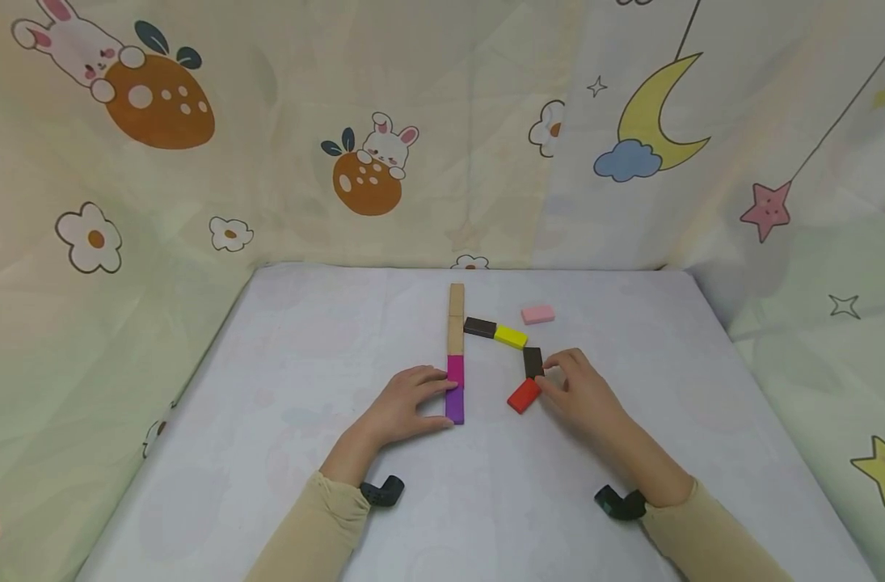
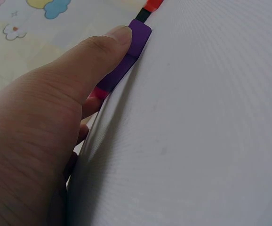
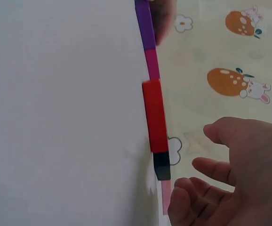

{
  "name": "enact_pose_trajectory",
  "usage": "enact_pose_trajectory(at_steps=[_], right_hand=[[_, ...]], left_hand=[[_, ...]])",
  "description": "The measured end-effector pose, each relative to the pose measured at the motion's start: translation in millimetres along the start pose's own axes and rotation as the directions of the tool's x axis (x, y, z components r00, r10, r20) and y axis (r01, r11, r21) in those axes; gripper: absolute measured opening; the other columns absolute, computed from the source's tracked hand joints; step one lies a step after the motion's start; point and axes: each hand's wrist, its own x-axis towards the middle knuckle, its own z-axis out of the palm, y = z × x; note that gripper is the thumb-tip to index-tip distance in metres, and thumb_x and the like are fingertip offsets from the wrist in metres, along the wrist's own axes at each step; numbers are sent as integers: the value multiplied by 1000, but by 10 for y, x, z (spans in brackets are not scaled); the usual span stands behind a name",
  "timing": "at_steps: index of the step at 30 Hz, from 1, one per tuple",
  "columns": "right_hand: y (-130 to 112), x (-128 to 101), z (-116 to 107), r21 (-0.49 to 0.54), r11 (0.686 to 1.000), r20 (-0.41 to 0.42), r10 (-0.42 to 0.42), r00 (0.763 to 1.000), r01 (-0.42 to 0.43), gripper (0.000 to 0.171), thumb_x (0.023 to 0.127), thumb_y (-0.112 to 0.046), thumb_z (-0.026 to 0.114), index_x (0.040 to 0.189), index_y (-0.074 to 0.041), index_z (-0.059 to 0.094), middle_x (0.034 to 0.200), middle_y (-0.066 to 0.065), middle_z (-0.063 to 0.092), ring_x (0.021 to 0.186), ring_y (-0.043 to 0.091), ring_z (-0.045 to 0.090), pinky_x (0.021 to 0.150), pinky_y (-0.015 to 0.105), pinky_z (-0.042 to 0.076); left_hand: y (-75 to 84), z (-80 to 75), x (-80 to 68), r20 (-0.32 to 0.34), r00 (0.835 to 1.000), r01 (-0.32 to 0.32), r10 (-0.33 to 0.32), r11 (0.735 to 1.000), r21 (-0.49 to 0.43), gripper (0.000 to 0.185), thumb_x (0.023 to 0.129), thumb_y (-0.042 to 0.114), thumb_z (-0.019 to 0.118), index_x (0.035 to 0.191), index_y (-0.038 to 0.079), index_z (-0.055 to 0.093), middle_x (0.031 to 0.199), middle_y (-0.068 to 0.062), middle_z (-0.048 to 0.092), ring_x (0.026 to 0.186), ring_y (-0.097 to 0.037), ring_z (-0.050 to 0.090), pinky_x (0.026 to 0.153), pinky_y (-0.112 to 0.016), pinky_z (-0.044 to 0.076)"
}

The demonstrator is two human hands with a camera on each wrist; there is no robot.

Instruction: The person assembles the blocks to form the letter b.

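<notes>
My left hand (image 1: 406,404) pinches the purple block (image 1: 454,406) at the near end of a straight row. The thumb lies at its near end, and a finger rests where it meets the magenta block (image 1: 455,368). Two plain wooden blocks (image 1: 456,319) continue the row away from me. My right hand (image 1: 583,396) has its fingers apart beside the red block (image 1: 524,396) and the black block (image 1: 533,362); in the right wrist view nothing lies between its fingers. Those two blocks meet at a corner, the red one slanting toward the lower left.
Another black block (image 1: 480,326) extends right from the wooden ones, followed by a yellow block (image 1: 511,336). A pink block (image 1: 538,314) lies alone farther back. The white table (image 1: 304,323) is bordered by patterned cloth (image 1: 282,162) at the back and sides.
</notes>
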Motion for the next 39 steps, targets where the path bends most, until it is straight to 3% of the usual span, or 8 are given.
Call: enact_pose_trajectory(at_steps=[8, 18, 29, 39], right_hand=[[210, 442, -123, 50, 998, -1, 24, 1000, -24, 41, 90, -41, 53, 123, -17, 51, 127, 7, 43, 85, 21, 48, 63, 27, 47], [348, 859, -73, -14, 999, 21, 36, 999, -35, 38, 94, -33, 46, 131, -26, 48, 128, 9, 40, 97, 25, 49, 84, 42, 49], [393, 1006, -1, -30, 995, 2, 96, 995, -96, 41, 93, -29, 42, 134, -27, 45, 134, 13, 33, 99, 29, 50, 86, 47, 47], [412, 1050, -14, -63, 996, -32, 67, 997, -69, 45, 94, -33, 41, 137, -21, 44, 139, 14, 34, 116, 33, 45, 98, 52, 40]], left_hand=[[-21, 20, 1, -12, 1000, -13, 13, 1000, 3, 65, 76, 72, 49, 132, 40, 44, 137, 9, 44, 132, -17, 35, 111, -43, 28], [-20, 16, 2, -15, 1000, -13, 13, 1000, -1, 65, 76, 71, 51, 132, 40, 44, 136, 10, 44, 132, -17, 34, 110, -44, 28], [-4, -9, 1, -2, 1000, -8, 8, 1000, 0, 64, 76, 69, 53, 132, 40, 45, 137, 10, 44, 132, -16, 34, 111, -42, 27], [19, -26, 2, -7, 1000, -2, 2, 1000, -4, 64, 76, 67, 56, 132, 38, 46, 136, 9, 45, 132, -17, 35, 111, -42, 27]])
